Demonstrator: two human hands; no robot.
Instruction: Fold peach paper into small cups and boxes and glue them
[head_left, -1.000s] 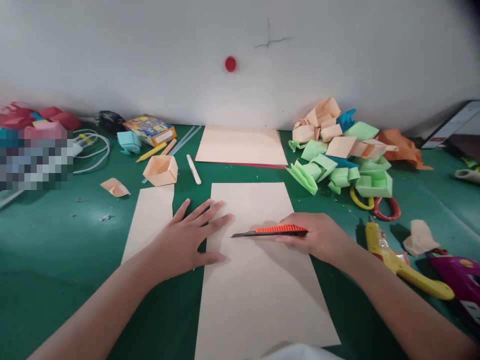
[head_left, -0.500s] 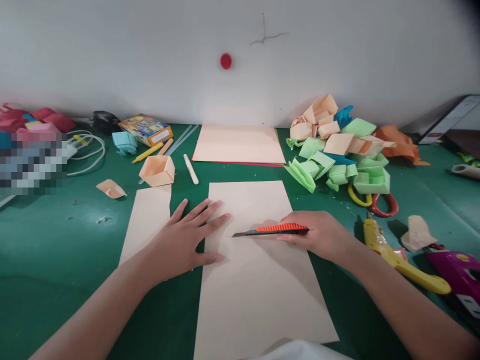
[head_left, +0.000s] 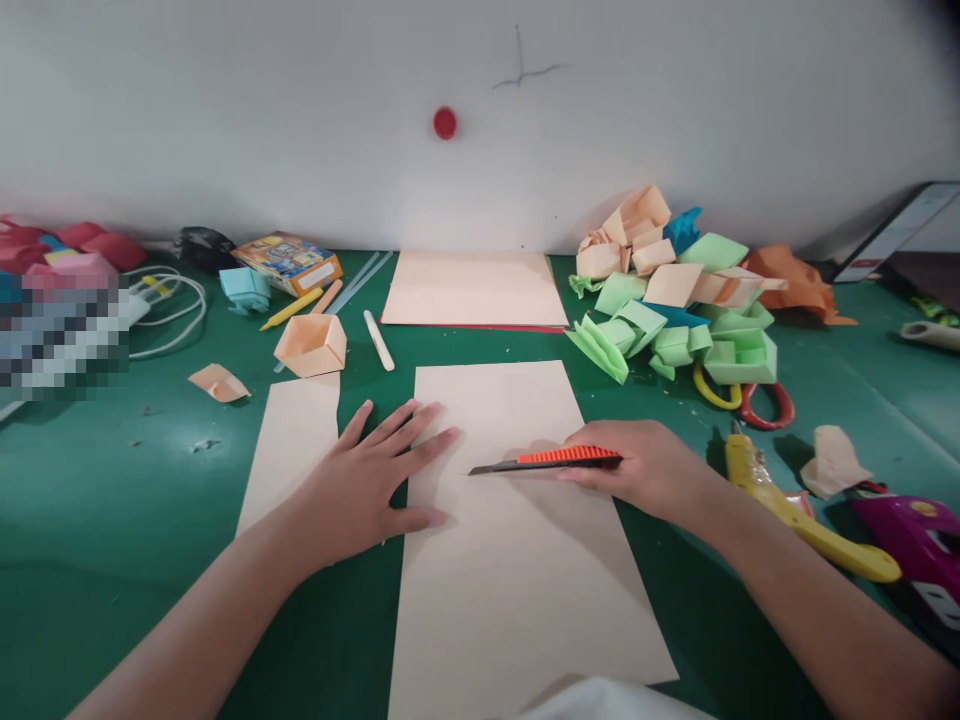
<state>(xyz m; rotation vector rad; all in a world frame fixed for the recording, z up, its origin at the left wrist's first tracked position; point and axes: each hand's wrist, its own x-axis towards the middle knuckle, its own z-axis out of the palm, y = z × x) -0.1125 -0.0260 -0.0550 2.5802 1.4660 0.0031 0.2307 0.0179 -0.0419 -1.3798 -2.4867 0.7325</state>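
Note:
A large pale sheet of paper lies on the green table in front of me. My left hand rests with spread fingers on its left edge, and the wrist crosses a narrower pale paper strip. In my right hand is an orange and black utility knife, fingers closed around its handle. Its blade points left, low over the sheet near my left fingertips. Whether the tip touches the paper I cannot tell.
Folded paper pieces pile up at the back right, near scissors and a yellow glue gun. A purple tool lies far right. Stacked sheets, a white stick and a peach paper box stand behind.
The view has shifted very slightly. My right hand and the utility knife have moved a touch to the right; my left hand stays in place on the sheet.

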